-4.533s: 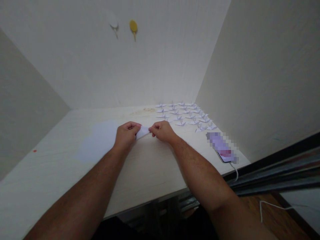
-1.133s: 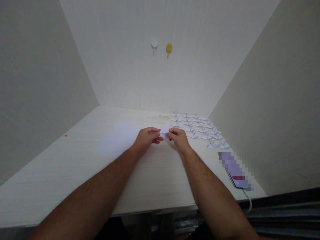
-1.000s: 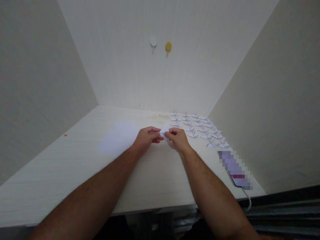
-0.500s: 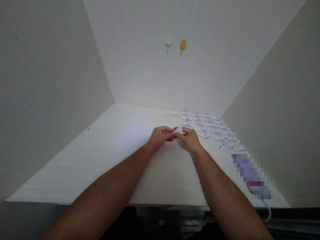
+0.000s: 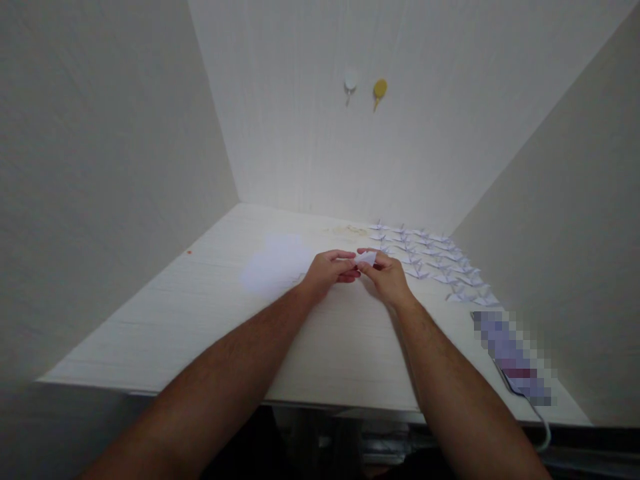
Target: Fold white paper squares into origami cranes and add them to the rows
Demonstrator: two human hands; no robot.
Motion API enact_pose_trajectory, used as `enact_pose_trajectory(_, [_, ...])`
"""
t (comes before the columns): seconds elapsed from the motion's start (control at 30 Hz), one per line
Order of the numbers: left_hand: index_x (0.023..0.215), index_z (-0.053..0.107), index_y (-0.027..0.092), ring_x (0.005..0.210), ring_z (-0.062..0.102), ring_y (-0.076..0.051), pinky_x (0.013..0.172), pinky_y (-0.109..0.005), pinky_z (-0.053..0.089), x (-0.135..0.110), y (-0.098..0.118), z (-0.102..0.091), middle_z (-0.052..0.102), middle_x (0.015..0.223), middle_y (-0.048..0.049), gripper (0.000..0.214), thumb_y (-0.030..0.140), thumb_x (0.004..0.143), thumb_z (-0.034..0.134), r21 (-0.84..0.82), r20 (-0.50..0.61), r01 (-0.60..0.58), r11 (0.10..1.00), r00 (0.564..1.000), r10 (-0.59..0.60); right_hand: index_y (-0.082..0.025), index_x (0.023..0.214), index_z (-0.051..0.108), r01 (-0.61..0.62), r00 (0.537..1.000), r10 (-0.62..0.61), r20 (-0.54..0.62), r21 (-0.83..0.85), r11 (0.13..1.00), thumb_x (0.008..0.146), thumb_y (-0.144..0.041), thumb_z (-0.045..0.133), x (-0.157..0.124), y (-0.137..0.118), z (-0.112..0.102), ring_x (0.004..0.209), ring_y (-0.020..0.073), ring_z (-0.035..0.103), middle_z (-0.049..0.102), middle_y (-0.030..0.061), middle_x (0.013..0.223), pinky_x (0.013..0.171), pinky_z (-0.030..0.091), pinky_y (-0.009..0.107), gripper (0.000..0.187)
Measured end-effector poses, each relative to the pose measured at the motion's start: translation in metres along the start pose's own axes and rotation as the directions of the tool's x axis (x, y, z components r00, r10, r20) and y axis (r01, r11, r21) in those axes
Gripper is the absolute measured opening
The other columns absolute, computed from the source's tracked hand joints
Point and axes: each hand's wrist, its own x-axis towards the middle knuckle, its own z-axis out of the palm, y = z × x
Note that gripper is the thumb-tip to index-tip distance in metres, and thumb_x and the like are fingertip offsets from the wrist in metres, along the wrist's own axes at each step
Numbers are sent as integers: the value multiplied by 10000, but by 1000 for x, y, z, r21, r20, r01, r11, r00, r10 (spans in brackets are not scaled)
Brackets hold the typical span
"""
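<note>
In the head view a small folded white paper (image 5: 369, 257) is held up between both hands over the table's middle. My right hand (image 5: 389, 275) pinches it, thumb in front and fingers behind. My left hand (image 5: 327, 270) has its fingertips closed at the paper's left end; its grip there is partly hidden. Beyond my right hand, several folded paper cranes (image 5: 440, 259) stand in rows on the table.
The white table (image 5: 165, 327) is walled in on three sides. Left of my hands lies a bright white patch (image 5: 275, 261), perhaps paper. A blurred-out phone-like device (image 5: 513, 357) with a cable lies at the right. White (image 5: 350, 83) and yellow hooks (image 5: 380, 88) are on the back wall.
The folded paper has tilted from pointing up to lying flatter between my fingers. My left fingers have straightened a little. The whole view has shifted slightly.
</note>
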Motion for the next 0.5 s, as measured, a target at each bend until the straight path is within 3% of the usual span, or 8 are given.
enact_pose_trajectory(0.2, [824,734,97,655,693,-166,701,-326,583,2,-1,0,742,762,-94,377,327,577,902,-21,-24,-41,999,999,40,-249,830,794,80,997,-79,25,-51,995,750,-370,748,1,1,-1,1136,245,631,717,86,1170,980,491,409,152])
enact_pose_trajectory(0.33, [799,716,109,656,699,-162,696,-318,589,3,-1,1,739,752,-63,357,281,550,904,-56,-84,-102,993,992,97,-232,813,782,111,993,-114,-27,-87,990,731,-410,773,1,1,0,1218,268,589,665,113,1282,1027,465,451,196])
enact_pose_trajectory(0.5, [837,686,110,676,726,-182,661,-288,578,2,2,3,754,767,-76,304,208,597,845,-24,-125,-127,992,985,123,-225,764,753,75,989,-81,-126,-54,996,761,-404,741,2,-1,1,1257,263,572,673,112,1277,1060,442,464,180])
